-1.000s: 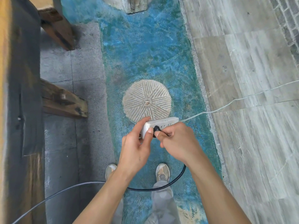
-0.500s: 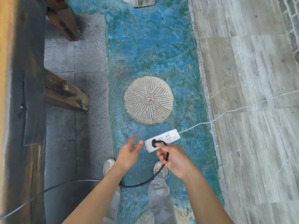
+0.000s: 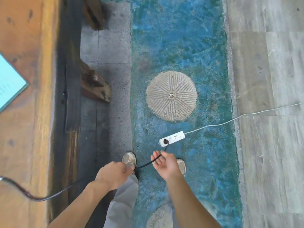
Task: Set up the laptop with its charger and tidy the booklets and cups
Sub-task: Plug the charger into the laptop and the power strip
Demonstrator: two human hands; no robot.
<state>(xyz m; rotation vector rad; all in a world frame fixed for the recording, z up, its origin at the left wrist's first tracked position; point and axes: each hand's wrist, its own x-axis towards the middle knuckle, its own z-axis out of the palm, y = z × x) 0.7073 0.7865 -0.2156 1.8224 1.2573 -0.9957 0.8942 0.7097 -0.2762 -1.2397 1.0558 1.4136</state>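
Black charger cable: plug seated in end socket of white power strip on blue-green floor, just ahead of hands. Left hand clenched round cable. Right hand slack, fingers spread, cable lying across them, ungripped. Cable's long axis: strip, right hand, left hand, then leftward onto orange wooden table. Right hand nearer strip, left nearer table. Likely next: follow cable tableward, left hand leading.

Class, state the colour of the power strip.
White. The power strip shows best in the head view.
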